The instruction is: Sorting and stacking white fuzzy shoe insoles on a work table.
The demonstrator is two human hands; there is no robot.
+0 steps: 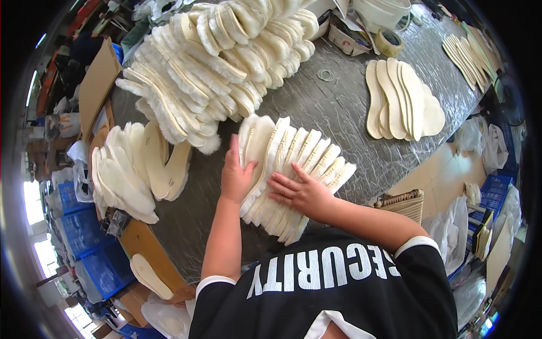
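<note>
A fanned row of cream fleece insoles (299, 150) lies on the dark table in front of me. My left hand (237, 172) rests against the row's left end, thumb apart from the upright fingers. Across the middle of the row lies my right hand (302, 191), palm down with its fingers spread over the insoles' edges. Neither hand is closed around an insole. Just beyond, a large heap of fluffy insoles (197, 73) covers the far left part of the table. Another fleece pile (124, 166) sits to the left of my left hand.
Flat cream insoles (395, 99) lie fanned at the right, with more thin ones (466, 59) at the far right edge. A tape roll (389, 42), a small box (347, 37) and a white bucket (384, 12) stand at the back. Blue crates (107, 268) flank the table's left.
</note>
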